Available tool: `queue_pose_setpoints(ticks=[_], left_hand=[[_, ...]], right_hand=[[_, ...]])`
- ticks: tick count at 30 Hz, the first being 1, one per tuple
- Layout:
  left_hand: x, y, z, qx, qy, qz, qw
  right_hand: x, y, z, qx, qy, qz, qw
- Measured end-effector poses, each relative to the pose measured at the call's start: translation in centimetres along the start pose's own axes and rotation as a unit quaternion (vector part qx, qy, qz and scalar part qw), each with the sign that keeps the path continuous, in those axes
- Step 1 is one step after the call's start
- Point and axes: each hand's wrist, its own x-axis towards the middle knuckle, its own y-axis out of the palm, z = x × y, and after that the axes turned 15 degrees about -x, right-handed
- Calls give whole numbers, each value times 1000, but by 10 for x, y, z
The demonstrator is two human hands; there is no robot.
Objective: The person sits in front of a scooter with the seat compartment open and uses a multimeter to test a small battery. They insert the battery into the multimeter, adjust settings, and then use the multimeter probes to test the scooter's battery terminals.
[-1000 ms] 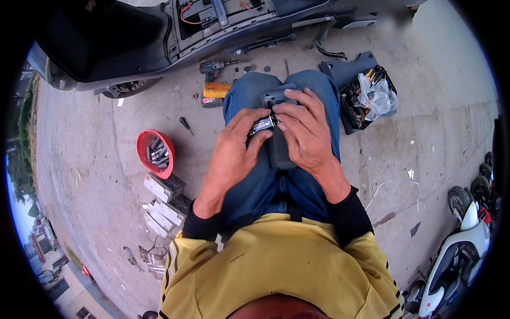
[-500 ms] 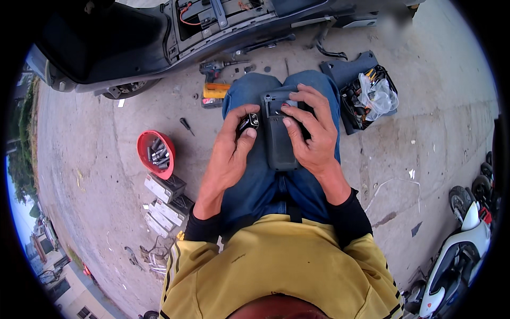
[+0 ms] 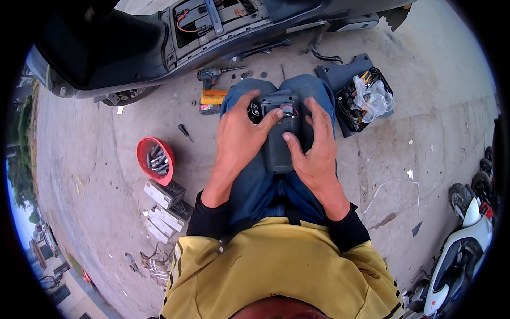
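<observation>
A dark grey handheld device (image 3: pixel 281 154) lies back-up on my jeans-covered lap, its small compartment near the top showing thin red and black wire. My left hand (image 3: pixel 239 133) is curled beside the device's left edge around a small black battery (image 3: pixel 254 110), its thumb reaching onto the compartment. My right hand (image 3: pixel 316 154) is at the device's right side, fingers apart and curved, thumb tip resting on the back below the compartment.
Ahead stands a dark scooter (image 3: pixel 117 48) with opened floor. Near my legs lie a drill (image 3: pixel 208 75), yellow case (image 3: pixel 212 97) and screwdriver (image 3: pixel 185 133). Left: red bowl of sockets (image 3: pixel 141 154), stacked boxes (image 3: pixel 164 194). Right: tool box (image 3: pixel 364 98). Another scooter (image 3: pixel 454 266) is parked lower right.
My left hand has moved up and toward the device, its thumb now on the compartment. My right hand's fingers have shifted right and down, off the compartment. The view has shifted slightly.
</observation>
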Motion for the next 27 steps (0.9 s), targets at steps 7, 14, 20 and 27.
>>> queue_pose_setpoints(ticks=[7, 14, 20, 27], left_hand=[[5, -7, 11, -74, 6, 51, 996], [-12, -24, 39, -282, 34, 96, 954], [-25, -25, 51, -400, 39, 126, 907], [-29, -28, 43, -449, -53, 119, 884]], right_hand=[[-4, 0, 0, 96, 20, 41, 994], [-12, -8, 11, 159, 44, 74, 984], [-19, -20, 12, 187, 109, 263, 940], [-24, -12, 14, 226, 81, 196, 951]])
